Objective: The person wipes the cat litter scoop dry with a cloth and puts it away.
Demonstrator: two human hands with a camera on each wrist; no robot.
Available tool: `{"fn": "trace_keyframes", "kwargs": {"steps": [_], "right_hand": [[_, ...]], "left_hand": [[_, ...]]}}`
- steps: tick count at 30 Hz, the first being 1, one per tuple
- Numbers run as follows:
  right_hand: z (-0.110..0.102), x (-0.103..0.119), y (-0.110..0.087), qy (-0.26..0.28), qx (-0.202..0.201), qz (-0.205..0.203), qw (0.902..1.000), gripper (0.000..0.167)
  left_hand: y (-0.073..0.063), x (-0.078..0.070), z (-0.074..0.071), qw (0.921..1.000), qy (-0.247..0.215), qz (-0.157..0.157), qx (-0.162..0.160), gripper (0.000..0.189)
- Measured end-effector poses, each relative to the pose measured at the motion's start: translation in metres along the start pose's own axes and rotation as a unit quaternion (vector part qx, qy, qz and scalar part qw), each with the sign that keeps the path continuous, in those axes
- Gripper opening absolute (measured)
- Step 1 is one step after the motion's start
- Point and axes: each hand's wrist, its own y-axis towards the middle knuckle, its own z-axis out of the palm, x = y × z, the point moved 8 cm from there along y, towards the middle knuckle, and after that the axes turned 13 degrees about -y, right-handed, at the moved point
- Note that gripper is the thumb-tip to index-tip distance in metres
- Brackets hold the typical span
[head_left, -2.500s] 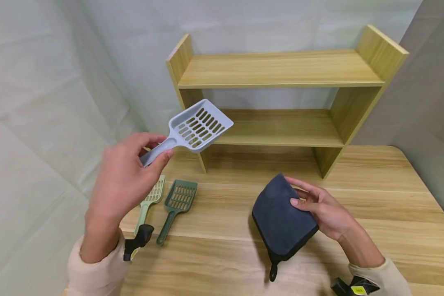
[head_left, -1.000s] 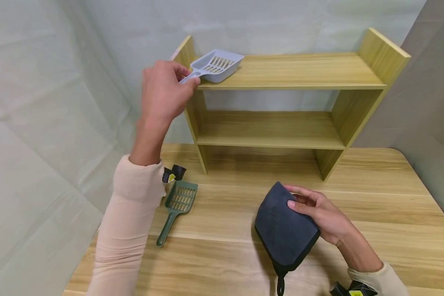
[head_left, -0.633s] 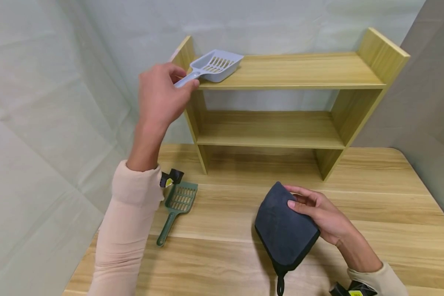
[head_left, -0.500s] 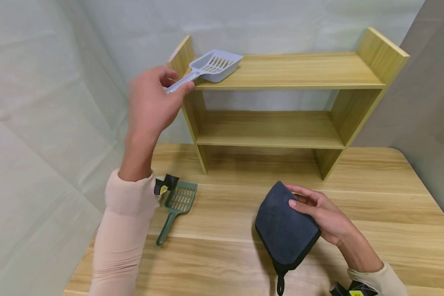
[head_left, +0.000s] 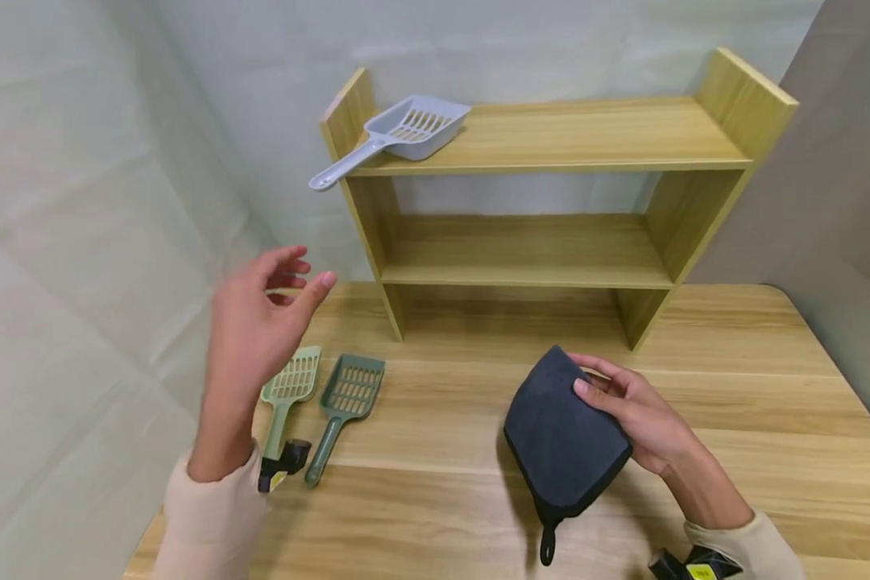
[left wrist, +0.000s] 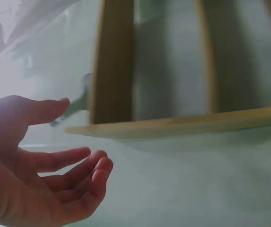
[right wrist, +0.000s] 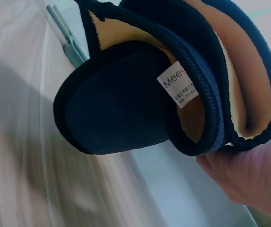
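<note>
My left hand (head_left: pixel 250 330) holds nothing, its fingers loosely bent, in the air left of the shelf unit. A pale blue-grey litter scoop (head_left: pixel 416 129) lies at the left end of the top shelf, its handle sticking out past the front left edge. Below the hand, a light green litter scoop (head_left: pixel 293 377) and a dark green litter scoop (head_left: pixel 353 387) lie on the table. My right hand (head_left: pixel 645 415) grips a folded navy fabric piece (head_left: pixel 565 435) with black edging and a hanging loop. The right wrist view shows its tan lining and a white label (right wrist: pixel 178 85).
A wooden shelf unit (head_left: pixel 529 272) stands at the back of the wooden table (head_left: pixel 420 515), with upright end panels. Pale sheeting (head_left: pixel 101 242) hangs behind and at the left. In the left wrist view the unit's side is close to the fingers.
My left hand has set the blue-grey scoop on the top shelf, let go of its handle and drawn back down and left. The right hand keeps its hold on the navy fabric, nearly still.
</note>
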Motion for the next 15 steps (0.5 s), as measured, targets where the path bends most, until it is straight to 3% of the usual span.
{"fn": "trace_keyframes", "kwargs": {"steps": [8,15], "right_hand": [[-0.008,0.003,0.001,0.0,-0.024,0.0,0.9997,0.039],[-0.013,0.003,0.0,-0.001,-0.04,0.003,0.9992,0.038]], "left_hand": [[-0.052,0.083,0.014,0.9941,-0.002,-0.071,0.083,0.063],[-0.092,0.136,0.023,0.9761,0.009,-0.164,0.142,0.075]]}}
